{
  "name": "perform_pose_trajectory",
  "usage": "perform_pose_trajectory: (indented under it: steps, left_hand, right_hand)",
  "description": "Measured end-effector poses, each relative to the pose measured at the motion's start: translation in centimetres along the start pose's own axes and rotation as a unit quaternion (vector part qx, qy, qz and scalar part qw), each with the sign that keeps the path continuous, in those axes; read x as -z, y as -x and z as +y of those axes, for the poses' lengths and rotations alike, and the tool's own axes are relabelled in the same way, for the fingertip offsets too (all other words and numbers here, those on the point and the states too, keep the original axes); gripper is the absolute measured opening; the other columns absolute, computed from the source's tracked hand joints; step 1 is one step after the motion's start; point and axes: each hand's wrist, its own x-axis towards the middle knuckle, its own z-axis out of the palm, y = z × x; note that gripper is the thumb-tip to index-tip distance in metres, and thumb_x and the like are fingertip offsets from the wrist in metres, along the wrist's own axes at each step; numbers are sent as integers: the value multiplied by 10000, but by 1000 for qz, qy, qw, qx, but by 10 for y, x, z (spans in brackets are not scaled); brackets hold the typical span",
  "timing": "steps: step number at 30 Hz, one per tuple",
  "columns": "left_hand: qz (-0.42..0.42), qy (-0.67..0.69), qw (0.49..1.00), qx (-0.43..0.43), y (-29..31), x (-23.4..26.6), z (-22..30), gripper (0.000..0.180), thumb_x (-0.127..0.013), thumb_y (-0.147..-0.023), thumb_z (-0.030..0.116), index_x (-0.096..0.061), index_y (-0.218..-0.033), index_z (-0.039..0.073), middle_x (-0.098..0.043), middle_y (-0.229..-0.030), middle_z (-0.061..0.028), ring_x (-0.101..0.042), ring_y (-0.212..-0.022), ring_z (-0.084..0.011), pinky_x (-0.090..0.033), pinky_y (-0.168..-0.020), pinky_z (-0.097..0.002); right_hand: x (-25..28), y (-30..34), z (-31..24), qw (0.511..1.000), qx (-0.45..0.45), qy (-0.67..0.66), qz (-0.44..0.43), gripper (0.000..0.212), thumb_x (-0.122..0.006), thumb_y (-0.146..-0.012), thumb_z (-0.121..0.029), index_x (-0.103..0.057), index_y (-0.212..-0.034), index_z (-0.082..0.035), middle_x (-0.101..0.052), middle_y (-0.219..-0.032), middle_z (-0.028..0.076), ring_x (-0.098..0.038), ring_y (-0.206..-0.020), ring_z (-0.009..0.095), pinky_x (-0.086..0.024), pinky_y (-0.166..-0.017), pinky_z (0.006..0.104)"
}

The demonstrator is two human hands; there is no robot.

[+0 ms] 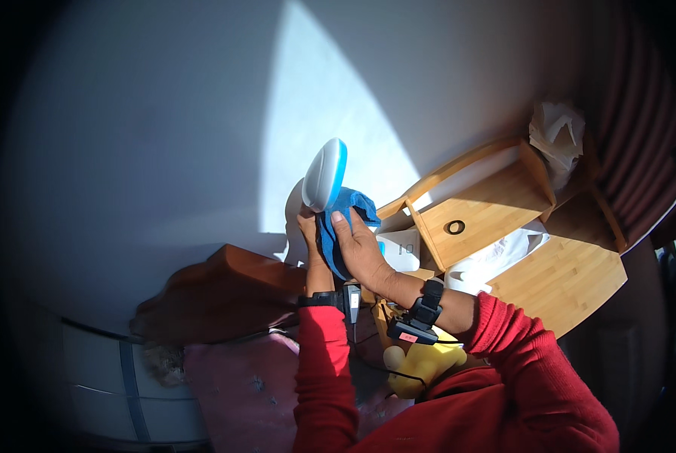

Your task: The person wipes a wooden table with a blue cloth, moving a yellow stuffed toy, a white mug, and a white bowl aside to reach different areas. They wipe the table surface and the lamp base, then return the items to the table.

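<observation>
In front of the wall, a white-and-blue oval lamp head stands tilted upward. My left hand is closed just beneath it, seemingly around the lamp's neck, though the cloth hides most of the fingers. A blue cloth is wrapped about the part below the head. My right hand grips this cloth from the right, thumb pointing up. Behind my right wrist shows a white box-like base with a display on its front; whether it joins the lamp is hidden.
To the right, a wooden desk shelf carries a black ring. White paper or plastic lies below it, and a crumpled bag sits at its far end. A yellow plush toy is under my right forearm. Pink fabric spreads lower left.
</observation>
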Motion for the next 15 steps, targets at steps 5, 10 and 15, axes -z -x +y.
perform_pose_trajectory:
  steps: [5,10,15]
  left_hand:
    - [20,24,999,27,-5,14,-12,252,-579,-964,185,-669,-1085,-17,-678,-975,-85,-640,-819,-148,-511,-748,-251]
    - [-9,-44,999,5,9,8,-3,301,-609,-955,253,-653,-1126,9,-678,-994,-103,-649,-900,-166,-512,-814,-264]
    - [-64,10,998,25,14,-11,12,281,-587,-978,240,-620,-1135,9,-663,-964,-39,-627,-849,-108,-515,-781,-258]
  right_hand:
    - [13,8,-4,979,-124,-165,-6,530,-387,-1043,-448,-497,-1313,-6,-617,-1116,117,-582,-1014,153,-453,-944,291]
    - [22,1,-32,967,84,-222,93,610,-295,-1026,-564,-468,-1241,-19,-571,-1005,125,-562,-946,175,-462,-900,302]
    - [39,10,-21,995,86,41,5,527,-344,-1039,-450,-503,-1212,22,-594,-988,243,-595,-971,377,-460,-904,452]
